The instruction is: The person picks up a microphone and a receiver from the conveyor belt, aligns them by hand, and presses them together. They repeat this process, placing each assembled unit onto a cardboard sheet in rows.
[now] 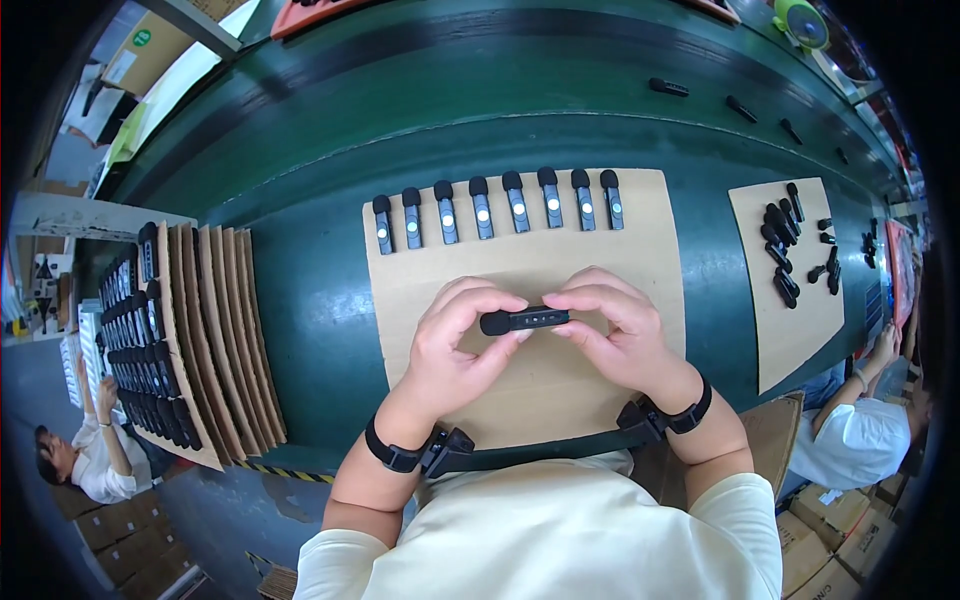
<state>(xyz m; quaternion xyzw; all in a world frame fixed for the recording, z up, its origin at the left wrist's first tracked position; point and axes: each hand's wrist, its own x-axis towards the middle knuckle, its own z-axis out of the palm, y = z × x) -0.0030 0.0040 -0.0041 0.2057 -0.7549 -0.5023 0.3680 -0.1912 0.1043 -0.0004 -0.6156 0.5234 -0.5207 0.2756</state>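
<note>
A small black clip-on microphone (532, 319) with a rounded foam cap is held level between my two hands, above a cardboard sheet (530, 400). My left hand (450, 340) pinches it near the foam end with thumb and forefinger. At the other end, the thumb and forefinger of my right hand (622, 335) close on it. Small marks line the side facing me. Along the sheet's far edge, several similar microphones (483, 210) stand in a row, foam caps pointing away, each with a pale round spot on its body.
At left, stacked cardboard sheets (235, 340) bear rows of microphones (150, 365). Another sheet (785, 345) at right holds loose microphones (780, 225). More black pieces (668, 88) lie on the green surface (320, 300) beyond. Two people sit nearby, left and right; boxes (835, 515) stand lower right.
</note>
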